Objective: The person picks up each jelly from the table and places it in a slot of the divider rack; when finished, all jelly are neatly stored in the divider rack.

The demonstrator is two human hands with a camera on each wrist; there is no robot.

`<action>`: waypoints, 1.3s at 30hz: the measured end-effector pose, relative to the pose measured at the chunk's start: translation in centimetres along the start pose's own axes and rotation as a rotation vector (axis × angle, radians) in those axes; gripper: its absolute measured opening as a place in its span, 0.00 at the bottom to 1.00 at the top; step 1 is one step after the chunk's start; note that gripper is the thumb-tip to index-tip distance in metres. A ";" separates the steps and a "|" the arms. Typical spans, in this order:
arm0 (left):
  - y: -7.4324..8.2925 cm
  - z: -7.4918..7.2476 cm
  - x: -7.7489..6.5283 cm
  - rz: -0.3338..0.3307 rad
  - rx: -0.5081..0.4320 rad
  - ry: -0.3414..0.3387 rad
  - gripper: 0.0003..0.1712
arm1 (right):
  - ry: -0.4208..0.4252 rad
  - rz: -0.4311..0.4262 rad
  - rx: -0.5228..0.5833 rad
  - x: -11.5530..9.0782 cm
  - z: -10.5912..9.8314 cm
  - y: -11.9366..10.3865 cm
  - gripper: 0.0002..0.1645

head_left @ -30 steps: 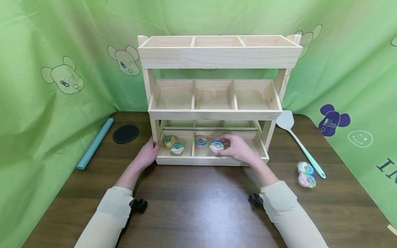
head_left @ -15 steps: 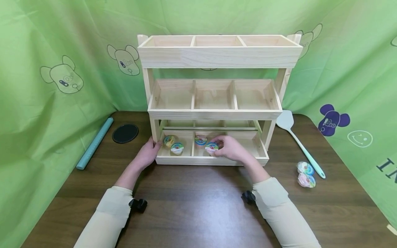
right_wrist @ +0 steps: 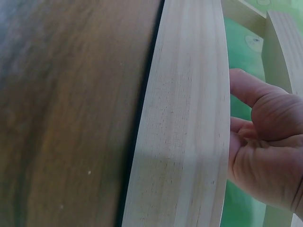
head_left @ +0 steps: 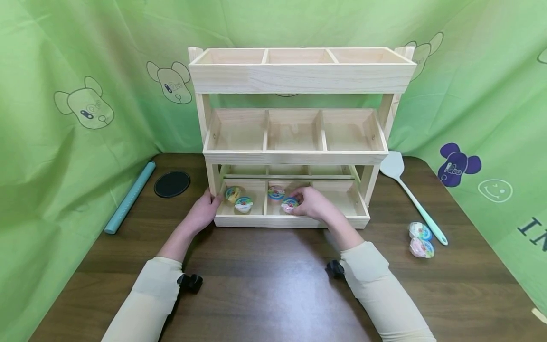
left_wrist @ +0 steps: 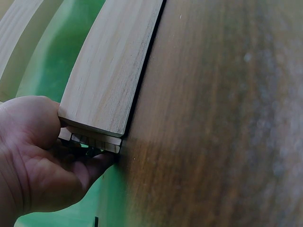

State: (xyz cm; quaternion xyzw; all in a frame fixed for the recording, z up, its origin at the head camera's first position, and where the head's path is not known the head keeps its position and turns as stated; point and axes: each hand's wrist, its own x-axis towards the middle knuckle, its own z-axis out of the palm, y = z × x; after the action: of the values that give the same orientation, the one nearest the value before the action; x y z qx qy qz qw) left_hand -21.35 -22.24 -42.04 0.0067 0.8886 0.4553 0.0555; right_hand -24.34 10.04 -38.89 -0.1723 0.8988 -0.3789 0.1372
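We see a bottom tray (head_left: pixel 252 222) of pale, unpainted wood, its front board a flat plank with fine, straight grain, standing on a dark brown, wood-grained tabletop (head_left: pixel 265 285) with a soft sheen. In its middle compartment, near the front edge, our right hand (head_left: pixel 315 204) has its grip pinched on a small round cup (head_left: pixel 288 205) with a shiny printed lid. That lid faces up and toward us; being round, the cup runs no longer one way than another. The tray's own long axis runs side to side, parallel to the top tray (head_left: pixel 303 79). A second cup (head_left: pixel 276 192) sits by the compartment's back left corner. Our left hand (head_left: pixel 202 213) grips the tray's left end at the front corner, thumb against the wood.
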 end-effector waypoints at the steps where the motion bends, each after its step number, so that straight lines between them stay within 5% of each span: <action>1: 0.0 0.0 0.0 -0.002 0.000 -0.001 0.33 | 0.001 -0.006 0.000 0.0 0.0 0.0 0.30; 18: 0.0 -0.2 0.1 0.001 -0.017 -0.018 0.35 | 0.020 -0.021 0.072 -1.9 -1.8 -0.6 0.40; 39: -0.1 0.0 0.0 0.002 -0.009 -0.019 0.35 | 0.213 -0.154 0.045 -7.2 -4.2 1.3 0.22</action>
State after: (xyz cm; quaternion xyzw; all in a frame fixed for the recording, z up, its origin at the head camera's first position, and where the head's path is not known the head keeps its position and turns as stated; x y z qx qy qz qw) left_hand -21.40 -22.34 -42.11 0.0118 0.8859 0.4593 0.0636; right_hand -19.72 16.52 -36.14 -0.1965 0.8837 -0.4246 0.0150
